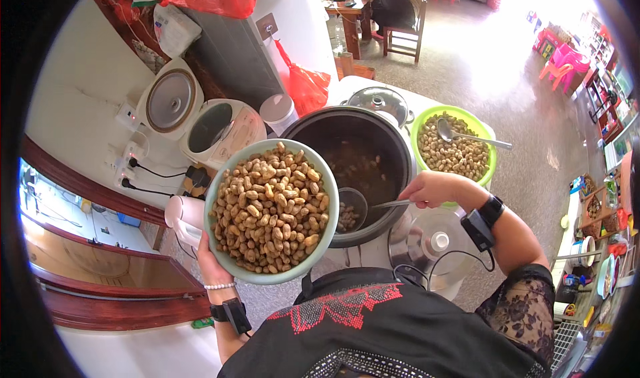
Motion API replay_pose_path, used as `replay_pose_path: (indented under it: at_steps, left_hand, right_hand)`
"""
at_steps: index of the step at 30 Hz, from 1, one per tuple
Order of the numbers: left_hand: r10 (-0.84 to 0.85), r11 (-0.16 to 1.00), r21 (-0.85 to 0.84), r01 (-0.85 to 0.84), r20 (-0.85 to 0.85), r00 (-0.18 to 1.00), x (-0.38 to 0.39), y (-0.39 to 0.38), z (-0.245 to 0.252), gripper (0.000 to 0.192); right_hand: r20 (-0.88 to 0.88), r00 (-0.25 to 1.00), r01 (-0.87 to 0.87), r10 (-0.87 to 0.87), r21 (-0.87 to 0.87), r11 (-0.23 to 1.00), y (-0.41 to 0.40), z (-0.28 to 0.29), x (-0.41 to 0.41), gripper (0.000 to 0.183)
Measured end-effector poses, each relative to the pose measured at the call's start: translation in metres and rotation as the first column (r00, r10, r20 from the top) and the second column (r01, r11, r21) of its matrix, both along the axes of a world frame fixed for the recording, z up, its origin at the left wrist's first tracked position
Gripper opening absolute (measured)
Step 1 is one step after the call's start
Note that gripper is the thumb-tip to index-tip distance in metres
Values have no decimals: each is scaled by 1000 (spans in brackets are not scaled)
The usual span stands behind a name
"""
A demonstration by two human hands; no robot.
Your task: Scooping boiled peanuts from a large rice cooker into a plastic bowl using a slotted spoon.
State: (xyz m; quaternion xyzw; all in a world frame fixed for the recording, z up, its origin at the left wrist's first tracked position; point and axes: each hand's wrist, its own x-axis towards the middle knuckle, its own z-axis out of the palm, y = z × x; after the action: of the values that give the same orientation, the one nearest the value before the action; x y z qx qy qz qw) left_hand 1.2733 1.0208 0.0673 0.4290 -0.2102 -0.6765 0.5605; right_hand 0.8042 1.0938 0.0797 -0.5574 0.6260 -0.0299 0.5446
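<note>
My left hand (206,262) grips the side of a pale green bowl (220,265) heaped with unshelled peanuts (270,208). The bowl is held up at the left rim of a large dark cooking pot (406,178). With my right hand (431,189) I hold the handle of a metal ladle (392,204). Its round head sits inside the pot, beside the bowl, with some peanuts in it. Brown liquid (357,170) with a few floating peanuts fills the pot's lower part. The bowl covers the pot's left edge.
A lime green basin (417,150) of peanuts, with a metal spoon (470,137) on top, stands right of the pot. Glass lids (380,103) lie behind and in front. At left are an open rice cooker (220,130), plugged cords (155,170) and a pink pitcher (185,215). A person (394,3) sits farther back.
</note>
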Motion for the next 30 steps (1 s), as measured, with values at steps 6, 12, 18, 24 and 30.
replay_pose_path:
  at_steps: [6, 12, 18, 24, 30]
  left_hand:
    - [18, 1000, 8, -18, -36, 999, 8, -2, -8, 42]
    - [46, 999, 15, -46, -41, 998, 2, 1, -3, 43]
    - [58, 998, -26, -59, -22, 998, 3, 2, -4, 43]
    - [67, 998, 2, -67, -64, 996, 3, 1, -4, 41]
    - [58, 998, -19, -60, -78, 995, 5, 1, -5, 40]
  right_hand:
    - [262, 910, 331, -322, 8, 943, 21, 7, -24, 31]
    - [417, 772, 539, -480, -31, 842, 26, 9, -26, 33]
    - [473, 711, 615, -519, -62, 786, 25, -5, -14, 31]
    - [472, 680, 663, -561, -67, 746, 21, -8, -1, 32]
    - [475, 676, 686, -564, -123, 717, 25, 7, 12, 33]
